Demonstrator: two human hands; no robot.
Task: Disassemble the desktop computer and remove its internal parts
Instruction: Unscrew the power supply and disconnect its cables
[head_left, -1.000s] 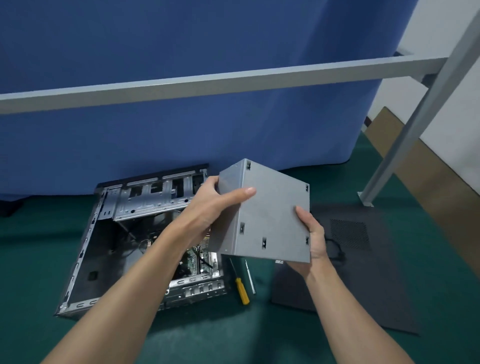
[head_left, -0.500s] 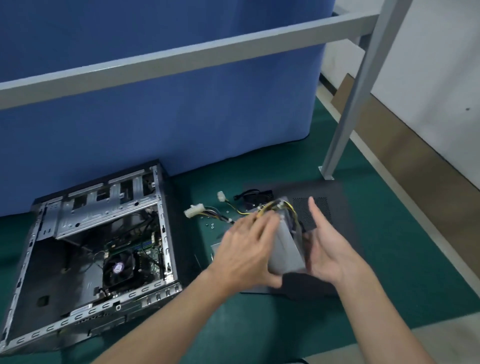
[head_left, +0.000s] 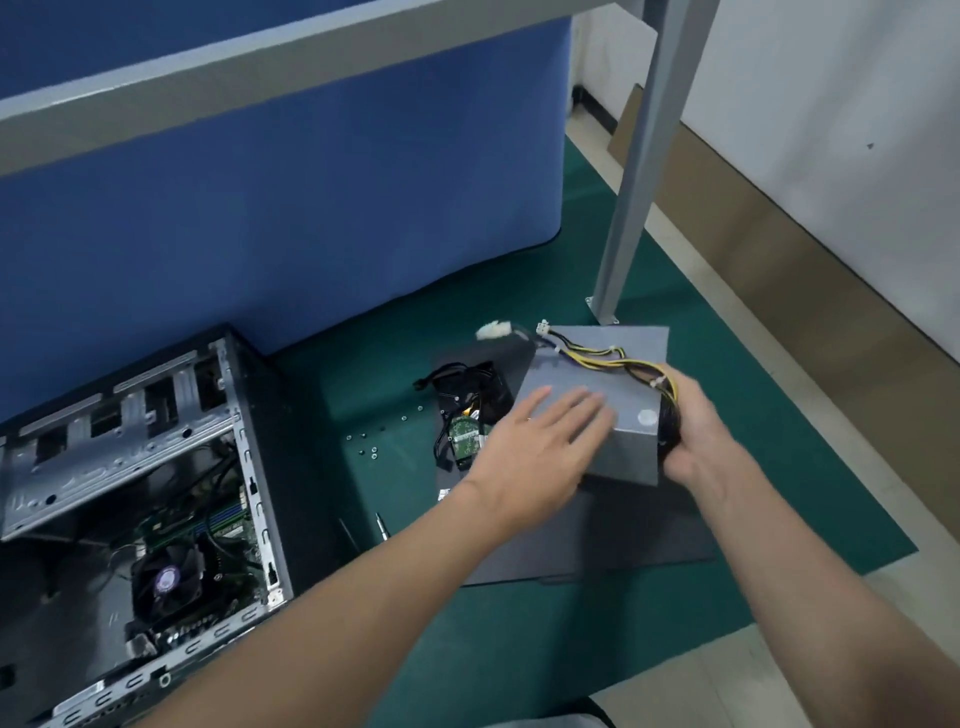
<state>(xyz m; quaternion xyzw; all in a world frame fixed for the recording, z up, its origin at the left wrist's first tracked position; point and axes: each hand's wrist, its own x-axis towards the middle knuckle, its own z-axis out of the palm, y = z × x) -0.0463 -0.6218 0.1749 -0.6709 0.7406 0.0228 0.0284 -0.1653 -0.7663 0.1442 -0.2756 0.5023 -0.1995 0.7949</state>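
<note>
A grey metal power supply (head_left: 621, 431) with yellow and black cables (head_left: 608, 356) lies on the dark side panel (head_left: 613, 530) at centre right. My left hand (head_left: 540, 452) lies flat on its near left face, fingers straight. My right hand (head_left: 693, 431) grips its right end where the black cable bundle comes out. The open computer case (head_left: 156, 499) lies at lower left, with the fan cooler (head_left: 166, 577) and motherboard showing inside.
A small green circuit board with black cables (head_left: 467, 415) lies left of the power supply. Several loose screws (head_left: 374, 441) and a screwdriver tip (head_left: 382, 525) rest on the green mat. A grey frame post (head_left: 639, 171) stands behind, with a blue curtain on the left.
The power supply has come down from the air to the right and now lies on the side panel. My left hand flattened on it. The view swung right.
</note>
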